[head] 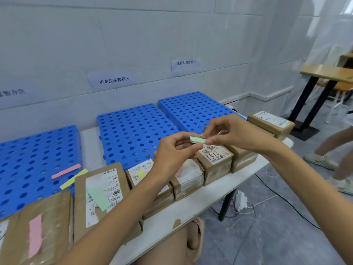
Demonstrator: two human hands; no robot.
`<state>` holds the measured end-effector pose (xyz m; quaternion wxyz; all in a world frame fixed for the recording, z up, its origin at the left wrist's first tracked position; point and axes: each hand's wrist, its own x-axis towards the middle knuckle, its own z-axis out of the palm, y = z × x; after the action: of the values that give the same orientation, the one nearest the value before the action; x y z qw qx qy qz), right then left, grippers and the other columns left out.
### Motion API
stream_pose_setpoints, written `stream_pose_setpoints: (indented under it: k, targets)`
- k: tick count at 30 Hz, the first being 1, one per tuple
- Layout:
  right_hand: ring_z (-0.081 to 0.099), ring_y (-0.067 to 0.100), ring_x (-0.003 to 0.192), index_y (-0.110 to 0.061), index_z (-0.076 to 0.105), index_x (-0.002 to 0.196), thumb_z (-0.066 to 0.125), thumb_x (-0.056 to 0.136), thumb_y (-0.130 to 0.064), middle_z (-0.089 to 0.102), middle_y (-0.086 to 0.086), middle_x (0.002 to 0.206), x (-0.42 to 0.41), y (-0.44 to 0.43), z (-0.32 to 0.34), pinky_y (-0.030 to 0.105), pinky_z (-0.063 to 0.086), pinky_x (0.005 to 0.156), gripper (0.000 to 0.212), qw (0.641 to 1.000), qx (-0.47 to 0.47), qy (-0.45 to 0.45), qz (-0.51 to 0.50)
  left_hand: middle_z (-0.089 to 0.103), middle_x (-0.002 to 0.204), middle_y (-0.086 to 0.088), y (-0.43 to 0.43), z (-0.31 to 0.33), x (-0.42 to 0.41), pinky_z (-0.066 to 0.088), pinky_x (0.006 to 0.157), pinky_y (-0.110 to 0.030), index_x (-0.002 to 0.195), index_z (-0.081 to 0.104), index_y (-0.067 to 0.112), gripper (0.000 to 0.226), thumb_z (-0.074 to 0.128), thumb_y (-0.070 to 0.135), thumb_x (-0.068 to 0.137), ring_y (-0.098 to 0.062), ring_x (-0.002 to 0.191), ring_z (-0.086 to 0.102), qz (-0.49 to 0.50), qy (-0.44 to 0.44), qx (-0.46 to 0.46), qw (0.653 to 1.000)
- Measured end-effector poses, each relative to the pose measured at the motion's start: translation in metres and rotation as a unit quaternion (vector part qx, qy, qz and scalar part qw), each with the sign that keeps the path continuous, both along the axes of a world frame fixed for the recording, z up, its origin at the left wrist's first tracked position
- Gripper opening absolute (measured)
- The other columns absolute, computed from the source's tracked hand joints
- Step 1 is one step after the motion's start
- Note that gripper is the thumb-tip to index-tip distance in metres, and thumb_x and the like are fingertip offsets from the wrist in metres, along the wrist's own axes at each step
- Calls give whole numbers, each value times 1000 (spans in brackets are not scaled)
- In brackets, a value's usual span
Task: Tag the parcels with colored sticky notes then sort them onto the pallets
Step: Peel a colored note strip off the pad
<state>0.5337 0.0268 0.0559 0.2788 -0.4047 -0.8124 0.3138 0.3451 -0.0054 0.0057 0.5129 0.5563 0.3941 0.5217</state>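
Observation:
Both hands meet above the row of brown parcels on the white table. My left hand and my right hand pinch a small green sticky-note pad from either end. Right below it sits a parcel marked 1512 with no note on top. Other parcels carry notes: a pink one on the near-left parcel, a green one on the flat parcel, a yellow one and a pink one further along. Three blue pallets lie behind.
Loose pink and yellow note strips lie on the left pallet. Paper labels hang on the tiled wall above the pallets. Another person's legs stand at the right by a wooden table. Cables and a charger lie on the floor.

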Motion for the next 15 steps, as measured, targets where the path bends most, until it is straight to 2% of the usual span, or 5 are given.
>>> stream_pose_setpoints:
  k: [7, 11, 15]
  targets:
    - [70, 18, 90, -11, 73, 89, 74, 70, -31, 75, 1, 91, 13, 18, -14, 45, 54, 89, 28, 999, -20, 41, -22, 73, 97, -11, 15, -8, 17, 56, 67, -19, 103, 68, 2, 20, 68, 1, 83, -17, 88, 72, 0, -70, -31, 997]
    - [70, 14, 91, -18, 75, 84, 73, 67, -37, 75, -3, 88, 14, 28, -19, 44, 53, 90, 26, 998, -13, 35, -43, 74, 95, -9, 25, -10, 21, 56, 66, -18, 101, 69, 4, 18, 67, 1, 84, -17, 88, 72, -6, -85, -41, 996]
    - [70, 17, 90, -22, 76, 79, 72, 65, -42, 75, -3, 84, 13, 37, -23, 46, 53, 89, 25, 998, 8, 42, -56, 74, 95, -11, 35, -15, 23, 56, 68, -20, 99, 69, 6, 15, 67, 2, 84, -18, 90, 72, 1, -92, -39, 995]
